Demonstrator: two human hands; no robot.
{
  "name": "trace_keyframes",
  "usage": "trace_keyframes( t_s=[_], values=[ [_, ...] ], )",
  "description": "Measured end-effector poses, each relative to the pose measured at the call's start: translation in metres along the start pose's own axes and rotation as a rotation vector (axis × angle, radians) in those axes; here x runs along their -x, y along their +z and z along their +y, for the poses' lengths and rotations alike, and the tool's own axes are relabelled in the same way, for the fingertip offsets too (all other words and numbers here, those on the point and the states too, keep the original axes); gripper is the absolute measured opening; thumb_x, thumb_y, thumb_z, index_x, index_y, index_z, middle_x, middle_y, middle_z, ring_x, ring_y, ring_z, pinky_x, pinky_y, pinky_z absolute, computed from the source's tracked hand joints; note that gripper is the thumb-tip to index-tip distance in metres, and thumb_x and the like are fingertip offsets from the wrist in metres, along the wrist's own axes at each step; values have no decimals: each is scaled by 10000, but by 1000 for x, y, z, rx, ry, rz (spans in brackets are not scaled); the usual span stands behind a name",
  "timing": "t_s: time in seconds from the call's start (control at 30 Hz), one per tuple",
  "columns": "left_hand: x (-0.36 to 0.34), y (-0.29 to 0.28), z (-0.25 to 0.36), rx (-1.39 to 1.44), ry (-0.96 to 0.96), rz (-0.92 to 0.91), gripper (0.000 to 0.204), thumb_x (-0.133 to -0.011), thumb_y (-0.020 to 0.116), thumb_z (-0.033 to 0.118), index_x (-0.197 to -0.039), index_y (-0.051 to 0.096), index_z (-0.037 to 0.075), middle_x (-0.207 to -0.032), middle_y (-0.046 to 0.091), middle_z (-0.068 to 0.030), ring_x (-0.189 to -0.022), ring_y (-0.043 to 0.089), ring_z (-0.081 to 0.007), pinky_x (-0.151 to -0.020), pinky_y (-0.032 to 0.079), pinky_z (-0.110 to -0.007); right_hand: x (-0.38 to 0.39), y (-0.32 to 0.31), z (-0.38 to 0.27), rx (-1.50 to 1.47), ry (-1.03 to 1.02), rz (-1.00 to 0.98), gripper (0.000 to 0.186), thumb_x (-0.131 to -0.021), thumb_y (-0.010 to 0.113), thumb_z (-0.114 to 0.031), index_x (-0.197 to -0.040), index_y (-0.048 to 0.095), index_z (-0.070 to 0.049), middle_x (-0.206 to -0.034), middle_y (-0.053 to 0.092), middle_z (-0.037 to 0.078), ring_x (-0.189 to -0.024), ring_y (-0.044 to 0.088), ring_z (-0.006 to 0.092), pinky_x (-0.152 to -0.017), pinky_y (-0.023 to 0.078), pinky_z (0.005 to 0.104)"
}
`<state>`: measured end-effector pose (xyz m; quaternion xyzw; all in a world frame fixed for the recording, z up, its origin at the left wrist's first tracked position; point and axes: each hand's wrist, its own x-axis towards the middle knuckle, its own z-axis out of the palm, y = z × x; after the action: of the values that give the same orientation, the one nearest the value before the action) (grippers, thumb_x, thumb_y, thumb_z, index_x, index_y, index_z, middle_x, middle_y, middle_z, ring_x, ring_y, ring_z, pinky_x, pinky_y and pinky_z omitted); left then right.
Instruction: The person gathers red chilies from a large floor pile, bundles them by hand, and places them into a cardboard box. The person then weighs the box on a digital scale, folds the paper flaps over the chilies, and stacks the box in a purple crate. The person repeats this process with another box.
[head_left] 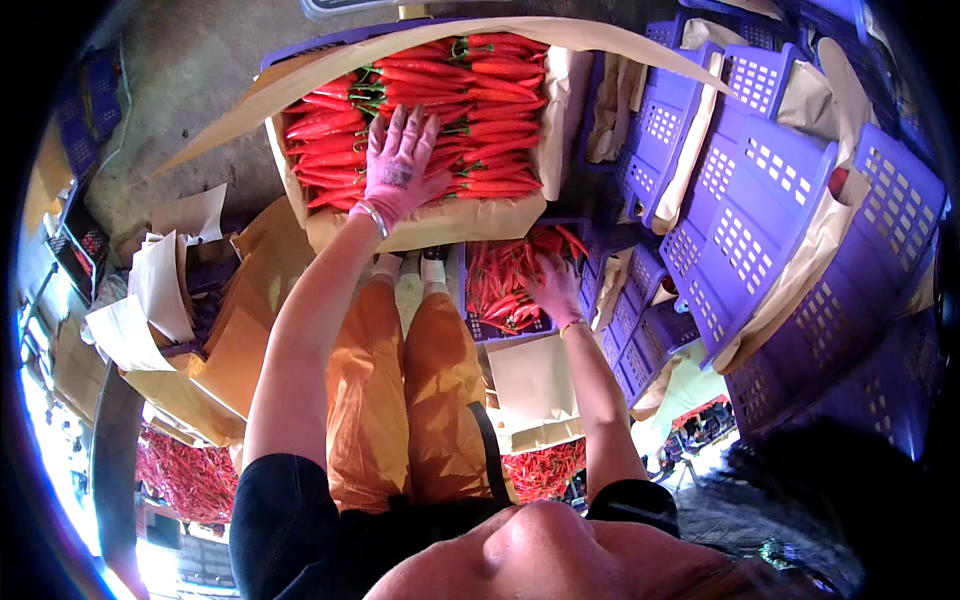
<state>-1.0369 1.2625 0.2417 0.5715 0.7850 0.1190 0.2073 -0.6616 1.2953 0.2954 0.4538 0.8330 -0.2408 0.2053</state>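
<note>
A paper-lined crate (420,228) holds neat rows of red chillies (500,150) with green stems. My left hand (400,165), in a pink glove, lies on those chillies with its fingers apart. To my right and lower, a purple basket (472,328) holds loose, jumbled chillies (500,280). My right hand (555,290), also in a pink glove, reaches into it at the right side, fingers apart on the chillies; their tips are partly hidden. A long strip of brown paper (240,115) sticks out over the top of the neat crate.
Purple crates (760,230) with paper liners are stacked at the right. Folded brown and white paper sheets (240,300) lie at the left. Heaps of loose chillies (185,470) show at the lower left and lower middle. My orange-trousered legs are below, on a concrete floor (180,100).
</note>
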Motion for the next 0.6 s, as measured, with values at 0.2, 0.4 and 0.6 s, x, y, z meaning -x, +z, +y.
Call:
trace_keyframes(
  t_s=[0.2, 0.4, 0.6],
  values=[
    [-1, -3, 43, 103, 109, 42, 695, -824, 637, 406, -1431, 452, 122, -1504, 396, -121, -1419, 322, -338, -1170, 187, -553, -187, -98, -59, -405, -137, 418, 254, -890, 631, -168, -1119, 664, -64, -925, 678, 201, -852, 664, 367, -737, 533, 425],
    [-79, 26, 64, 89, 50, 31, 710, -837, 638, 415, -1426, 446, 68, -1514, 376, -141, -1427, 297, -348, -1183, 182, -513, -301, -104, -91, -112, -11, 233, 203, -870, 654, -252, -998, 704, -101, -960, 702, 169, -880, 681, 357, -764, 532, 450],
    [-77, 45, 63, 49, 19, 11, 780, -815, 639, 460, -1468, 397, 109, -1532, 357, -120, -1426, 297, -327, -1187, 177, -488, -265, -119, -67, -290, -1, 379, 103, -842, 655, -177, -882, 713, -102, -849, 702, 147, -800, 684, 340, -729, 527, 422]
  ],
)
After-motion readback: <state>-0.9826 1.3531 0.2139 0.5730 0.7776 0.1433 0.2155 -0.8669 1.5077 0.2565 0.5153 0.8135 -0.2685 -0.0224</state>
